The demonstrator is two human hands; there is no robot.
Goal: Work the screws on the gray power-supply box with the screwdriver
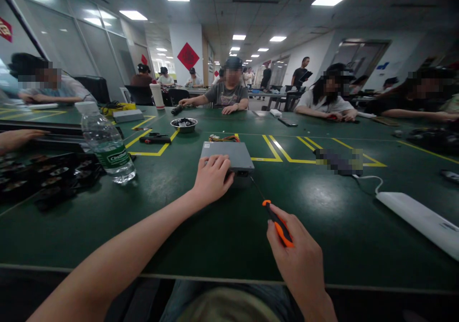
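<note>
A grey metal computer power supply lies flat on the green table, its bundle of coloured wires at the back edge. My left hand grips its near left part, fingers over the top and thumb down at the front side. In my right hand is an orange and black screwdriver, held by the handle. Its thin shaft points up and left, and the tip is close to the front right corner of the power supply; whether it touches, I cannot tell.
To the left stand a water bottle and a heap of black parts. Farther back are a metal bowl of small parts and a black tool. A white power bank lies right, cabled to a phone. People sit around the table.
</note>
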